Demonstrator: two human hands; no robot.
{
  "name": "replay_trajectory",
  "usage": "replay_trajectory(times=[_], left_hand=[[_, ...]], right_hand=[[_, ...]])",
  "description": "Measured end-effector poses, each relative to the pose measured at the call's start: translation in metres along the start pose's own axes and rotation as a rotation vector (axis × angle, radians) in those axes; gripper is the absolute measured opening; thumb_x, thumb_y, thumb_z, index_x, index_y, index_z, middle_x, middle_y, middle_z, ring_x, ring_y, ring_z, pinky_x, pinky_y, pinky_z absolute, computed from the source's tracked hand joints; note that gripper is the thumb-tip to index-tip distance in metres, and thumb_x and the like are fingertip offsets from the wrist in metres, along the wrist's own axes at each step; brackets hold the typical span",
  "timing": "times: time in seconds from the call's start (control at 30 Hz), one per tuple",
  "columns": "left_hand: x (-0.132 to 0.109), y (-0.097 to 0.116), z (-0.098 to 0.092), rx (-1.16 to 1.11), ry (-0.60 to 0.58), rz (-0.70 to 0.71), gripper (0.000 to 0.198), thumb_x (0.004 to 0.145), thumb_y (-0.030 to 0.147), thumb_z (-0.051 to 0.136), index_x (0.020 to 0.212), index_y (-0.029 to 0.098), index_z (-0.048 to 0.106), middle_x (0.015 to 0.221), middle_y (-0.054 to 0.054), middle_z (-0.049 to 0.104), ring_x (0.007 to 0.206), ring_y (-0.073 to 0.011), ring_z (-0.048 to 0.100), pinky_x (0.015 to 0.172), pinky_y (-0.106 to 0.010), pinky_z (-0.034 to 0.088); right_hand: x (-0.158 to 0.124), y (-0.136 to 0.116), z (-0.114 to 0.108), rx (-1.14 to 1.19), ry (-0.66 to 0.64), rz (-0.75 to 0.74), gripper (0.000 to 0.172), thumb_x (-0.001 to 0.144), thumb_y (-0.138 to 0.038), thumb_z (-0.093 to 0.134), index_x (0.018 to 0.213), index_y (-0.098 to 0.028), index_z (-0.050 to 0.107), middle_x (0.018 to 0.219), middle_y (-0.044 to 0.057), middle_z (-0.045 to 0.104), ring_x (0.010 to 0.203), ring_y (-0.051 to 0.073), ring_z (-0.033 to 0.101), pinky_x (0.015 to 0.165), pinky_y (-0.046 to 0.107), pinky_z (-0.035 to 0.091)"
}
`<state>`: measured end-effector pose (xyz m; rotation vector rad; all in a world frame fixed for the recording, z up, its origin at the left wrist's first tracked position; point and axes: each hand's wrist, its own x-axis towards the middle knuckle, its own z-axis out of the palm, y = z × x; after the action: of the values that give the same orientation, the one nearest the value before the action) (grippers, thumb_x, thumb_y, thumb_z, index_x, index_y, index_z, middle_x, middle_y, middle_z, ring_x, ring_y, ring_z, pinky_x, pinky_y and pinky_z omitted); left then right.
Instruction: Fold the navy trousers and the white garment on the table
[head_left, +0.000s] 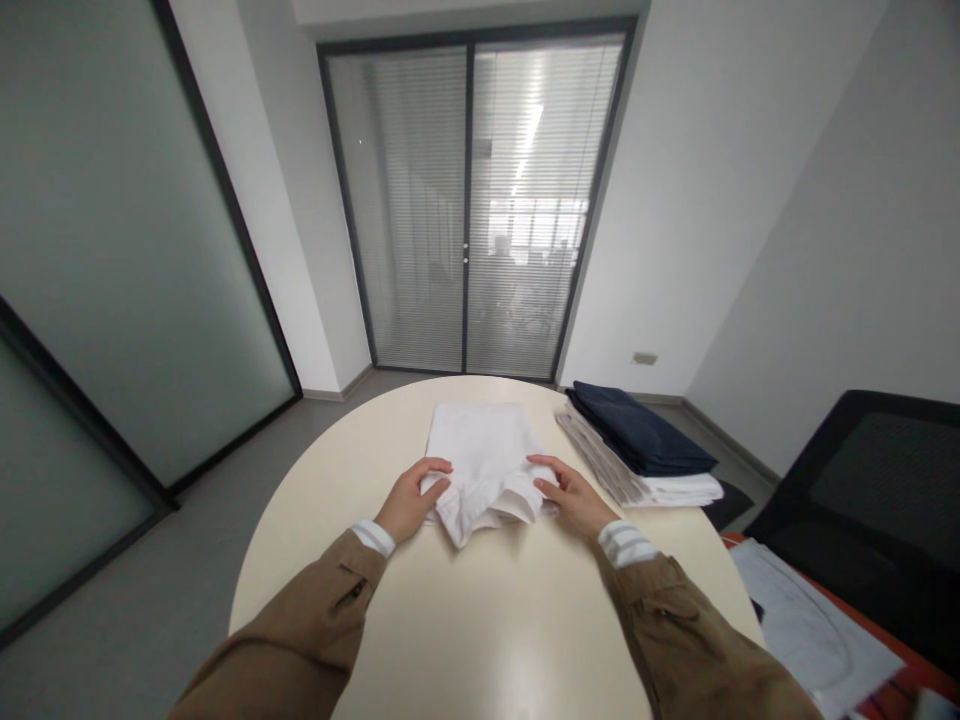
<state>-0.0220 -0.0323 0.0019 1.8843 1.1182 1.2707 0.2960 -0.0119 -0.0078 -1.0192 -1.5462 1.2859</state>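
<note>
A folded white shirt (pixel 484 450) lies on the round cream table in front of me. Its far part is flat and squared off, while the near end is rumpled, with a collar-like flap standing up and a pointed corner hanging toward me. My left hand (pixel 414 497) grips the shirt's left edge, thumb and fingers closed about the cloth. On the opposite side, my right hand (pixel 574 497) has the right edge between thumb and fingers, close to the upright flap. Some fingertips are partly hidden in the fabric.
To the right on the table (pixel 300 560), a folded navy cloth (pixel 637 430) tops a stack of white folded cloth (pixel 660 490). A black mesh chair (pixel 877 480) stands at right, with white fabric (pixel 817 620) on its orange seat. Glass doors (pixel 465 200) are behind.
</note>
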Motion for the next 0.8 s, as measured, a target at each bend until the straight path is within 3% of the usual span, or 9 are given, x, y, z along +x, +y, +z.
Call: replay_trajectory(times=[0.17, 0.3, 0.43, 0.6, 0.7, 0.8], left_hand=[[-0.002, -0.003, 0.000, -0.035, -0.085, 0.013, 0.032, 0.080, 0.032, 0.070, 0.110, 0.020, 0.065, 0.132, -0.011, 0.059, 0.126, -0.0259, 0.053, 0.113, -0.042, 0.036], [-0.001, -0.007, 0.001, -0.061, -0.077, -0.003, 0.034, 0.082, 0.033, 0.068, 0.113, 0.020, 0.064, 0.135, -0.011, 0.057, 0.130, -0.0259, 0.050, 0.115, -0.043, 0.032], [-0.002, -0.009, 0.002, -0.110, -0.054, -0.131, 0.038, 0.081, 0.035, 0.066, 0.116, 0.020, 0.061, 0.138, -0.011, 0.056, 0.129, -0.0273, 0.051, 0.113, -0.044, 0.034], [-0.005, 0.003, 0.003, -0.046, -0.180, -0.257, 0.061, 0.072, 0.033, 0.075, 0.128, 0.018, 0.054, 0.131, -0.012, 0.059, 0.116, -0.0284, 0.059, 0.103, -0.044, 0.045], [-0.006, 0.010, 0.003, -0.062, -0.207, -0.268, 0.076, 0.064, 0.027, 0.081, 0.133, 0.018, 0.051, 0.130, -0.011, 0.059, 0.112, -0.0268, 0.060, 0.101, -0.041, 0.046], [-0.007, 0.011, 0.004, -0.120, -0.192, -0.251, 0.078, 0.064, 0.023, 0.080, 0.135, 0.018, 0.049, 0.127, -0.010, 0.059, 0.106, -0.0236, 0.062, 0.096, -0.037, 0.049]], right_hand=[[-0.005, -0.012, 0.002, 0.029, -0.014, 0.036, 0.089, 0.072, -0.050, 0.078, 0.148, -0.029, 0.037, 0.135, 0.008, 0.057, 0.109, 0.024, 0.062, 0.086, 0.035, 0.054], [-0.007, -0.016, 0.002, 0.072, -0.058, 0.066, 0.113, 0.066, -0.042, 0.084, 0.155, -0.029, 0.016, 0.123, 0.009, 0.066, 0.104, 0.025, 0.067, 0.091, 0.041, 0.054], [-0.005, -0.011, 0.001, 0.067, -0.044, 0.100, 0.113, 0.072, -0.045, 0.079, 0.156, -0.027, 0.005, 0.105, 0.007, 0.072, 0.089, 0.023, 0.070, 0.086, 0.042, 0.056], [-0.006, -0.012, 0.002, 0.094, -0.006, 0.122, 0.110, 0.076, -0.043, 0.075, 0.156, -0.032, -0.002, 0.095, 0.003, 0.070, 0.076, 0.018, 0.068, 0.075, 0.037, 0.058], [-0.007, -0.015, 0.003, 0.062, -0.022, 0.189, 0.106, 0.078, -0.045, 0.072, 0.156, -0.036, 0.000, 0.098, 0.003, 0.068, 0.070, 0.017, 0.067, 0.066, 0.035, 0.059], [-0.008, -0.017, 0.005, 0.071, -0.029, 0.183, 0.118, 0.068, -0.037, 0.081, 0.156, -0.035, 0.002, 0.116, 0.009, 0.066, 0.085, 0.023, 0.069, 0.072, 0.038, 0.059]])
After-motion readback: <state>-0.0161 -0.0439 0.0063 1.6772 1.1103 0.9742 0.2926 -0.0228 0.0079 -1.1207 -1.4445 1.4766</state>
